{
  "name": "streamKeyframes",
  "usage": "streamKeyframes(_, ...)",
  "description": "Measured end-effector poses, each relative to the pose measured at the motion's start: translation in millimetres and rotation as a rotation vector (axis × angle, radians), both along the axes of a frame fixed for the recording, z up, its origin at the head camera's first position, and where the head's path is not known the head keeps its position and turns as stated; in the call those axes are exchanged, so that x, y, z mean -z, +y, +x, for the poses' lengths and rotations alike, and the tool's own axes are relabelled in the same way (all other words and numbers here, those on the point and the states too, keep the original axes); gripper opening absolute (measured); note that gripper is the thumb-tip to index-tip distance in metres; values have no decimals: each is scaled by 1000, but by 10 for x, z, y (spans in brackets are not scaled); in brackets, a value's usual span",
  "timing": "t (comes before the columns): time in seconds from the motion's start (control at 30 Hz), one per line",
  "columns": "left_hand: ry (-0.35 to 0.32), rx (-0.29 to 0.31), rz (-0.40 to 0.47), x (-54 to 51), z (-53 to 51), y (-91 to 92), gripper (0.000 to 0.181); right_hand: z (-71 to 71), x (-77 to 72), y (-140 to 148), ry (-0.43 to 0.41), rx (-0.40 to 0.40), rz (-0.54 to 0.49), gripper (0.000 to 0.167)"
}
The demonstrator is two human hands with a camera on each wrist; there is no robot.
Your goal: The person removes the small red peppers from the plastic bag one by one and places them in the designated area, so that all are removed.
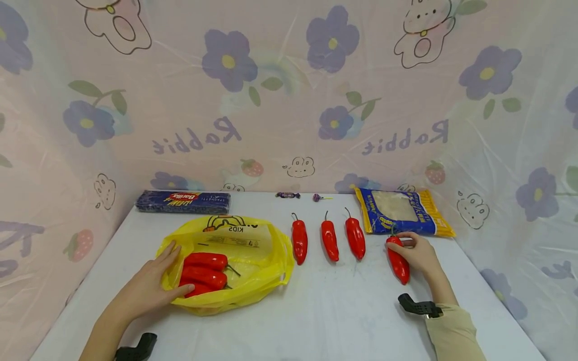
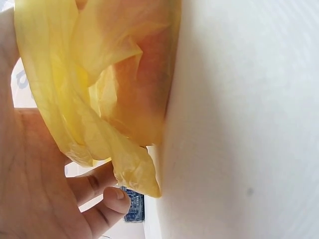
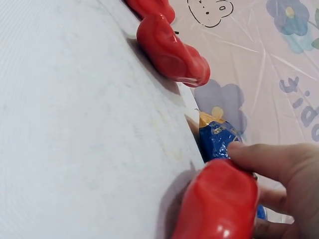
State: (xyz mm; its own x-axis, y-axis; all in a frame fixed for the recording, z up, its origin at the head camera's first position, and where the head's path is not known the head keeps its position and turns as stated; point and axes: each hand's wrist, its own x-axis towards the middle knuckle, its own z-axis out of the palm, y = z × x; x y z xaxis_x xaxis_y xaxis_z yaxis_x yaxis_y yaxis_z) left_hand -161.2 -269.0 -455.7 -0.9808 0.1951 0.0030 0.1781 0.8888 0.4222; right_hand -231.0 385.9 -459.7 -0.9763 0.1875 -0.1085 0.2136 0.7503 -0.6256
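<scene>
A yellow plastic bag (image 1: 226, 302) lies with its mouth open on the left of the table. Inside it are three red peppers (image 1: 203, 276) with dark stems. My left hand (image 1: 151, 286) holds the bag's left rim, its thumb over the edge beside the peppers; the left wrist view shows yellow film (image 2: 65, 89) against the palm. On the right, my right hand (image 1: 417, 253) pinches a red pepper (image 1: 399, 265) near its stem end, thumb on one side; the right wrist view shows that pepper (image 3: 219, 204) close up. Whether it touches the table is unclear.
Three more red peppers (image 1: 329, 240) lie in a row between the bag and my right hand. Behind stand a dark blue spaghetti pack (image 1: 182, 201), a wrapped candy (image 1: 288, 195), a lollipop (image 1: 317, 197) and a blue-yellow packet (image 1: 402, 210). A printed curtain (image 1: 280, 110) encloses the table.
</scene>
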Motion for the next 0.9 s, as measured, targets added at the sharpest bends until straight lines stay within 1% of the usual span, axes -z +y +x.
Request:
streamKeyframes(0.2,-3,-1,0,10,6,0,111,16,-10,-1,-2,24,2,81)
streamKeyframes(0.37,3,2,-2,11,12,-6,110,21,-42,-3,22,64,3,86)
streamKeyframes(0.5,6,2,1,9,12,-9,110,17,-91,-26,45,80,13,85)
streamKeyframes(0.67,8,2,2,6,5,-8,110,-3,-165,-95,113,59,39,81)
streamKeyframes(0.77,8,0,1,-1,5,-5,110,-22,-207,-186,176,34,50,79)
streamKeyframes(0.9,4,-3,-4,-17,6,-1,111,-57,-266,-401,274,6,55,74)
